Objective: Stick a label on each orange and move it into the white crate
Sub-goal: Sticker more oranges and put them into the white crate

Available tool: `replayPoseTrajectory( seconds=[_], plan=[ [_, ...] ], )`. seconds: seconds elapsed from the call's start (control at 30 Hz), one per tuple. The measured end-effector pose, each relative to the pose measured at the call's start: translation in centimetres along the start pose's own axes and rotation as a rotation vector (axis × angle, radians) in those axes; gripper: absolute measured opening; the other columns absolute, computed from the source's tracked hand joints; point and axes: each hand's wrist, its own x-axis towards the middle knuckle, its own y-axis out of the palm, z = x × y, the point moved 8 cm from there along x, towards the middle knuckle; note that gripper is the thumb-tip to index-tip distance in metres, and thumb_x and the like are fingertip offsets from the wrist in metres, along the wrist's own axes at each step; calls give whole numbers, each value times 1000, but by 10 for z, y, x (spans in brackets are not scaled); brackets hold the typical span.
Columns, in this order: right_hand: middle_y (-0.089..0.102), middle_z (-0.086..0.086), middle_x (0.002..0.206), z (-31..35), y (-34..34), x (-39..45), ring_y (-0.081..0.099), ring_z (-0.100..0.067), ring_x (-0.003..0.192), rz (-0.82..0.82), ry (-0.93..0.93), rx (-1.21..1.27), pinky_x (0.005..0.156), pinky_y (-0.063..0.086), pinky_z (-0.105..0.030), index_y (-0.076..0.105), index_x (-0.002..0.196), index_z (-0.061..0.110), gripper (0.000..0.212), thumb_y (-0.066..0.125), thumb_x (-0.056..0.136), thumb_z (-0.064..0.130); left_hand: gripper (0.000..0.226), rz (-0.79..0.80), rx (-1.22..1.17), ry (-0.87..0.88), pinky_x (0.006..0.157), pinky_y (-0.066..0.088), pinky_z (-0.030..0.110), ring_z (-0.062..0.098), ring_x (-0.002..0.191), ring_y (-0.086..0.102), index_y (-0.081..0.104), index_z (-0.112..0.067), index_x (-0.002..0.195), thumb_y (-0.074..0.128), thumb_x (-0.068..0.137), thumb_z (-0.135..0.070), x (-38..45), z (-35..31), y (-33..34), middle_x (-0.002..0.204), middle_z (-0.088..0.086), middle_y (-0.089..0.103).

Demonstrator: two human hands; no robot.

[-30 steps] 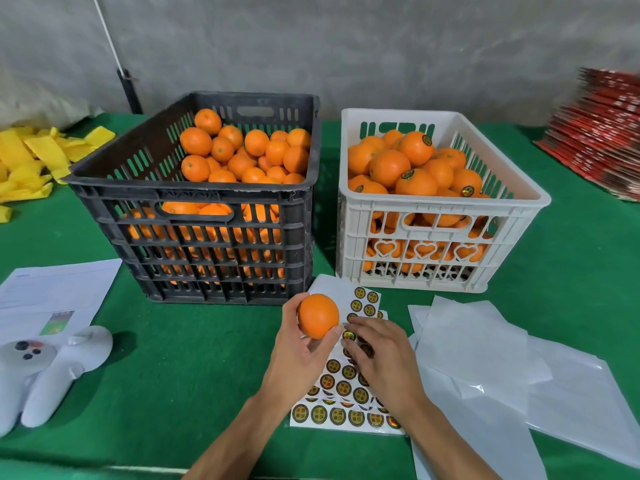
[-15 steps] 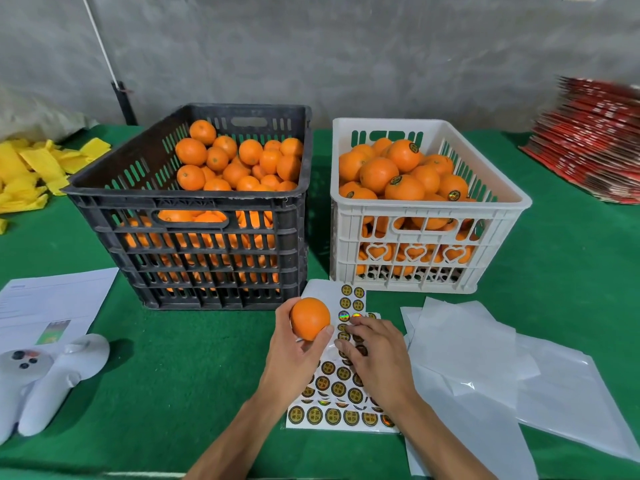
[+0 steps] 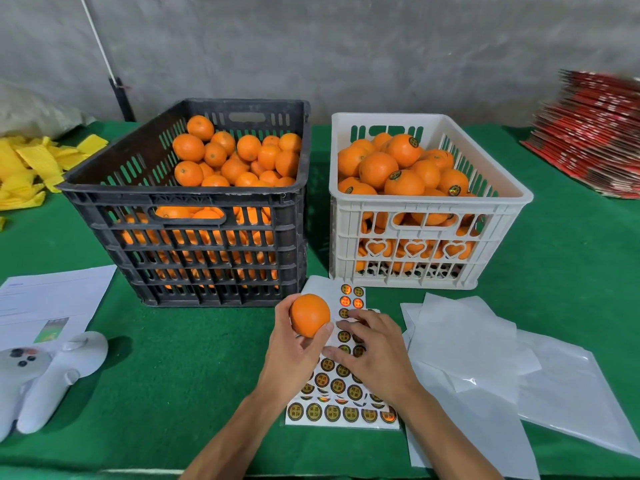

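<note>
Orange up, label next!

The left hand (image 3: 294,351) grips the orange (image 3: 309,315) in its fingertips, lifted off the bench (image 3: 173,368) with a bare face turned up, seemingly so a label can go straight on. Just beside it, the right hand (image 3: 372,351) lies over the label sheet (image 3: 341,414), fingers loosely bent, tips down on the labels; whether it has one pinched cannot be told. The sheet sits under that hand, close by for quick peeling. Ahead of the right hand stands the white crate (image 3: 426,237), heaped with labelled fruit; ahead of the left, the black crate (image 3: 194,237) of bare ones. A short reach either way, likely deliberate!
</note>
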Motion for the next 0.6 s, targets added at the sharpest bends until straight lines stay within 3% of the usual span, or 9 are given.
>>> replayPoseTrajectory(
  seconds=[0.2, 0.33, 0.43, 0.6],
  plan=[
    [58, 10, 145, 10, -1, -3, 50, -19, 131, 17, -152, -236, 116, 34, -39, 70, 131, 32, 62, 43, 95, 74, 64, 5, -9, 3, 79, 56, 11, 0, 101, 72, 40, -55, 131, 77, 80, -67, -2, -3, 0, 116, -35, 57],
    [63, 9, 140, 10, -4, -5, 53, -20, 128, -26, -104, -112, 110, 41, -43, 76, 123, 27, 38, 60, 99, 52, 68, 18, -7, 8, 81, 56, 13, 0, 102, 72, 39, -55, 133, 76, 79, -72, -3, -5, 1, 118, -36, 56],
    [69, 7, 132, 15, -8, -7, 59, -22, 121, -94, -104, -104, 106, 45, -39, 80, 115, 24, 27, 68, 98, 41, 69, 23, -1, 6, 82, 56, 12, -2, 104, 71, 38, -57, 132, 76, 77, -76, -3, -5, 1, 118, -38, 54],
    [70, 9, 129, 11, -12, -6, 55, -16, 121, -110, -8, -1, 107, 36, -29, 82, 110, 25, 22, 68, 98, 37, 71, 36, 23, 3, 79, 55, 10, -4, 100, 72, 37, -58, 133, 76, 77, -77, -2, -3, 3, 120, -39, 54]
  ],
)
